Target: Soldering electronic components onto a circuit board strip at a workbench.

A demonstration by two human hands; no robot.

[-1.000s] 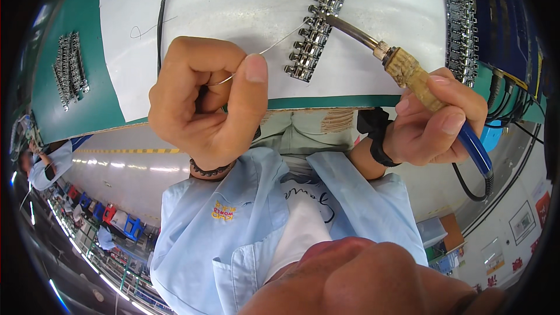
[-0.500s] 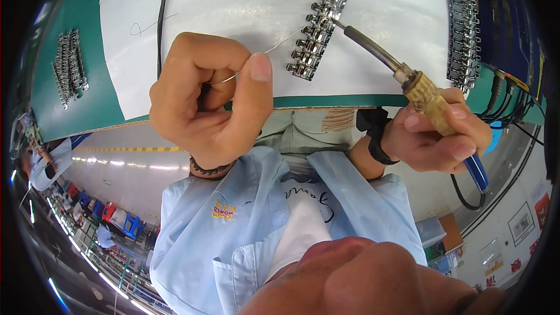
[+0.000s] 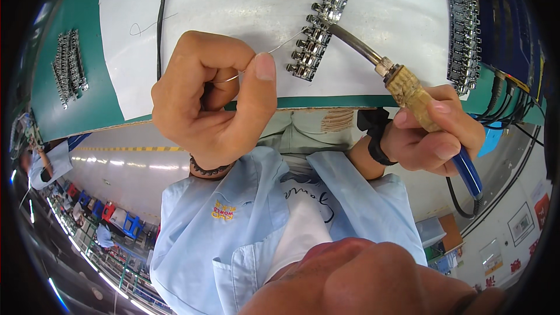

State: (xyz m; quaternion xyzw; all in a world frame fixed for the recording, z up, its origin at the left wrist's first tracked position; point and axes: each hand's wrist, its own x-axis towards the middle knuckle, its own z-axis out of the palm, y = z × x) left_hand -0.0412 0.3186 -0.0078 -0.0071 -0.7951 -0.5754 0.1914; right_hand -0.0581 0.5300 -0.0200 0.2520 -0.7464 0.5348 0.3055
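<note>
My left hand (image 3: 216, 99) pinches a thin solder wire (image 3: 286, 42) between thumb and forefinger. The wire's far end reaches the left side of a slanted strip of small metal connectors (image 3: 309, 52) lying on a white sheet (image 3: 233, 0). In my right hand (image 3: 440, 134) is a soldering iron (image 3: 411, 90), gripped by its yellowish, worn handle with a blue rear end. Its tip meets the strip's right edge near the middle, close to the wire's end. Whether the tip touches the wire is too small to tell.
More connector strips lie in a pile (image 3: 69, 67) at the left on the green mat (image 3: 108, 90). Another row of connectors (image 3: 464, 41) lies at the right beside a dark blue box (image 3: 510, 29) with black cables (image 3: 504, 102). A black cord (image 3: 162, 17) crosses the sheet.
The soldering iron has shifted left with my right hand, its tip now further onto the strip's edge. My left hand and the wire have moved slightly right. The strip stays put.
</note>
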